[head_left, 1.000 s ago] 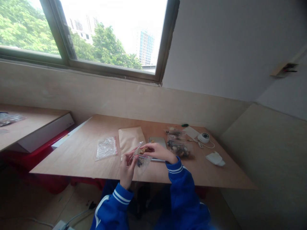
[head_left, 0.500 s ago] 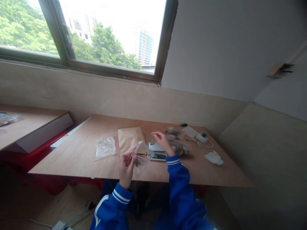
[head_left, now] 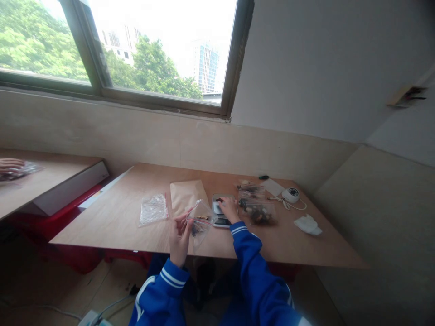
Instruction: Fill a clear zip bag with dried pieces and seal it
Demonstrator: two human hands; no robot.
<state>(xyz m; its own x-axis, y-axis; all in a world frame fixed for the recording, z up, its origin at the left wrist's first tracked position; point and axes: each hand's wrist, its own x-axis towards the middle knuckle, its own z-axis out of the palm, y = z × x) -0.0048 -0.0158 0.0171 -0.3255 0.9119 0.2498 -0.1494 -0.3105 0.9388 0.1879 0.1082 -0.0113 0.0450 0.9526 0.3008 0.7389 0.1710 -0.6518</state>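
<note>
My left hand [head_left: 180, 235] holds up a small clear zip bag [head_left: 200, 219] with a few brown and dark bits inside, its mouth spread wide. My right hand [head_left: 228, 208] rests on a small silver kitchen scale [head_left: 219, 210], fingers closing around a dark bit on its platform. Both arms wear blue sleeves with white stripes. The scale lies on a light wooden table [head_left: 118, 217].
An empty zip bag [head_left: 152, 209] and a brown paper envelope [head_left: 186, 195] lie left of the scale. Filled clear bags [head_left: 256, 210] lie right of it, then a white round device with cord [head_left: 290, 195] and a white crumpled cloth [head_left: 307, 225]. Another person's hand [head_left: 10, 165] is at a left table.
My right hand left the bag's mouth, reached out to the scale and now bends down over a piece on it. The left hand keeps the bag up.
</note>
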